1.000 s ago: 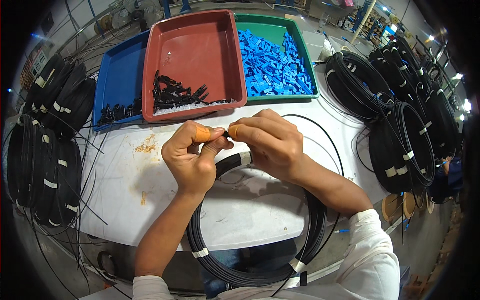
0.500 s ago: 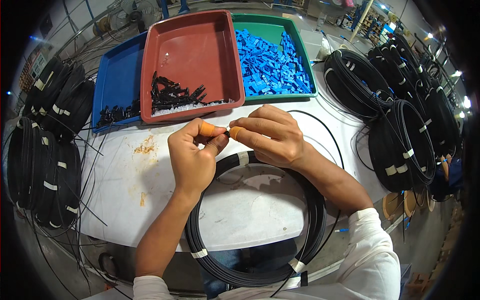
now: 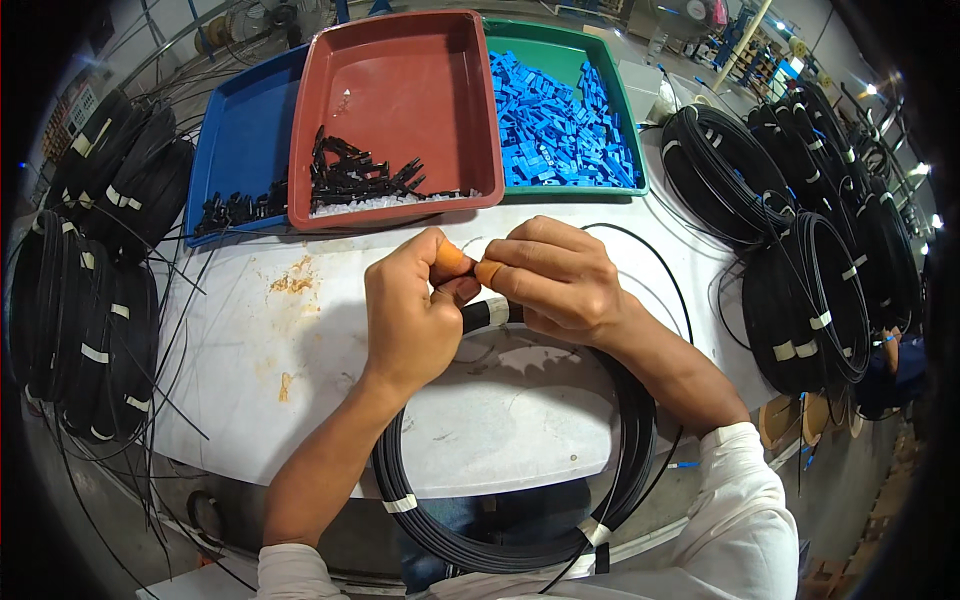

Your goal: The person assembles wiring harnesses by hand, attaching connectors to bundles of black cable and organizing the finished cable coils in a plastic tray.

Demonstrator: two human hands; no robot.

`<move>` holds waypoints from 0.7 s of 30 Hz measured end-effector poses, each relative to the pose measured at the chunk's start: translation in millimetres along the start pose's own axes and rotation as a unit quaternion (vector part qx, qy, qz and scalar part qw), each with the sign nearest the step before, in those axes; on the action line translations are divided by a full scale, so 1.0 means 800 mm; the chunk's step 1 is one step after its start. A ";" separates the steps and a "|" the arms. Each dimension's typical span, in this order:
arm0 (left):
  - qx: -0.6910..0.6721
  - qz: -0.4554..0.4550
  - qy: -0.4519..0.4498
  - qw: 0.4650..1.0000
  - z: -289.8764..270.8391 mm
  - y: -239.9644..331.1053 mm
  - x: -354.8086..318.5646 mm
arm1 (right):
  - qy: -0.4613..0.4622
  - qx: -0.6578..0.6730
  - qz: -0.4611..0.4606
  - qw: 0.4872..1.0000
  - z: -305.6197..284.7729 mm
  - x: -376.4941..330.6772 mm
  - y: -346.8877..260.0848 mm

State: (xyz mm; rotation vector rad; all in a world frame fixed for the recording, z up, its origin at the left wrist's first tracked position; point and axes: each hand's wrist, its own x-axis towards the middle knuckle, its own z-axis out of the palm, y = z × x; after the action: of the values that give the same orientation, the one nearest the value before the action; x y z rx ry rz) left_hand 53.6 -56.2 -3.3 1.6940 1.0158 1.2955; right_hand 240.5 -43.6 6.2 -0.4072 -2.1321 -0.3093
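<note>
Above the upper rim of a taped black cable coil, my two hands meet fingertip to fingertip. Both are closed in a pinch on a small black part, mostly hidden by the fingers. My left hand has an orange finger cover and holds the part from the left. My right hand, also with an orange cover, pinches from the other side. A loose black cable from the coil arcs up and passes behind my right hand. The coil lies partly on the white table and overhangs its front edge.
Beyond the hands stand a red tray of black and clear small parts, a blue tray with black parts, and a green tray full of blue connectors. Black cable coils hang at left; more coils stack at right.
Both hands have shifted slightly right, still pinched together. The small black part is now more covered by the fingers. The whole view has moved a little.
</note>
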 end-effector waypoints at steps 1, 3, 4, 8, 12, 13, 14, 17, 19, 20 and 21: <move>-0.028 -0.036 0.005 0.999 0.004 0.000 0.000 | 0.001 0.005 0.016 1.000 -0.001 0.001 -0.003; 0.033 0.070 0.030 0.997 0.007 0.001 -0.005 | -0.003 0.010 0.052 0.999 -0.003 0.002 -0.009; 0.073 0.108 0.036 0.991 0.008 0.001 -0.006 | -0.004 0.024 0.071 0.997 -0.005 0.003 -0.012; 0.193 0.223 0.079 0.952 0.011 -0.003 -0.004 | -0.026 0.062 0.217 0.974 -0.008 0.007 -0.026; 0.264 0.245 0.080 0.930 0.012 -0.008 0.000 | -0.029 0.209 0.403 0.891 -0.008 0.010 -0.025; 0.232 0.215 0.079 0.945 0.009 -0.008 0.001 | -0.035 0.214 0.382 0.898 -0.007 0.010 -0.020; 0.199 0.188 0.075 0.959 0.007 -0.009 0.001 | -0.036 0.188 0.353 0.916 -0.007 0.010 -0.016; 0.124 0.123 0.083 0.981 0.001 -0.009 0.003 | -0.036 0.120 0.283 0.951 -0.004 0.006 -0.007; 0.124 0.124 0.079 0.981 -0.004 -0.009 0.005 | -0.027 0.080 0.237 0.968 0.000 0.003 -0.006; 0.103 0.106 0.075 0.986 -0.006 -0.008 0.005 | -0.013 0.070 0.203 0.977 0.002 0.002 -0.003; 0.083 0.086 0.071 0.990 -0.007 -0.007 0.004 | 0.002 0.061 0.169 0.984 0.005 0.002 -0.001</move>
State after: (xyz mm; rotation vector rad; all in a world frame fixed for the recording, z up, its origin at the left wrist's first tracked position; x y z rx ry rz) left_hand 48.1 -50.4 -5.9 1.8705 1.1053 1.4951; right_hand 236.2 -42.9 5.1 -0.6835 -2.0230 0.0147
